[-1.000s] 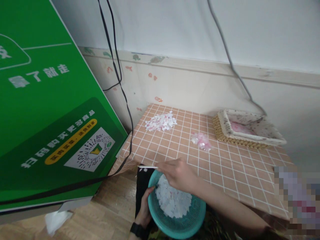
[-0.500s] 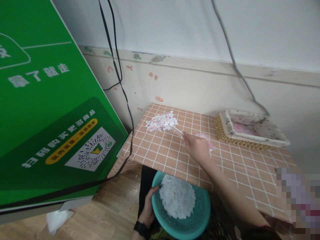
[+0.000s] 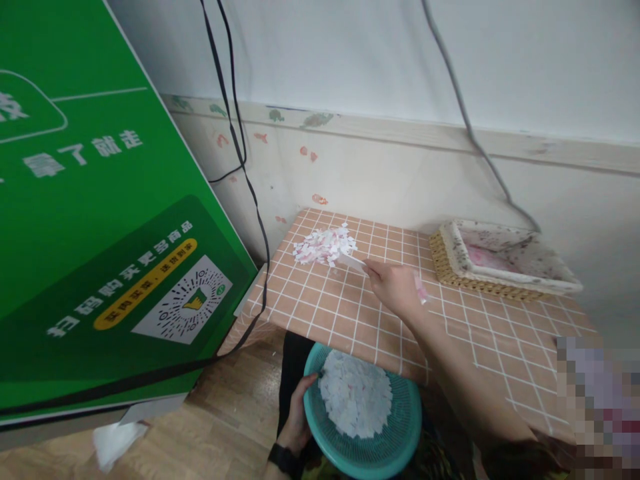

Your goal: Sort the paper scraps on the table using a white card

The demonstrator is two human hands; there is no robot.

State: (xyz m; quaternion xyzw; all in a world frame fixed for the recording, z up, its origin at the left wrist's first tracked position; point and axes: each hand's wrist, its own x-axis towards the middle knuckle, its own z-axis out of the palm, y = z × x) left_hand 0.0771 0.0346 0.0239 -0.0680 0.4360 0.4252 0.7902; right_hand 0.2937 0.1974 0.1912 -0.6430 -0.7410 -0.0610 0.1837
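My left hand [image 3: 299, 415] is closed on the left rim of a round teal plastic basket [image 3: 407, 440], held below the table's front edge. Many small white paper pieces [image 3: 355, 393], a few tinged pink, lie in that basket. Over the table, my right hand [image 3: 393, 285] pinches a flat white strip-like tool [image 3: 353, 263]. Its far end meets the right edge of a pile of small white and pink paper pieces [image 3: 323, 245] on the tabletop. Something pink and white [image 3: 423, 291] lies just behind my right hand, partly hidden by it.
A brown checked cloth covers the table [image 3: 310, 300], which stands against the wall. At its back right sits a cloth-lined wicker basket [image 3: 500, 287] with something pink inside. A large green panel [image 3: 125, 253] stands left, with a black strap [image 3: 256, 200] hanging nearby. White plastic [image 3: 117, 443] lies on the floor.
My right hand has shifted slightly left relative to the table, and the white tool has turned to show a broader face. My left hand keeps its hold on the teal basket.
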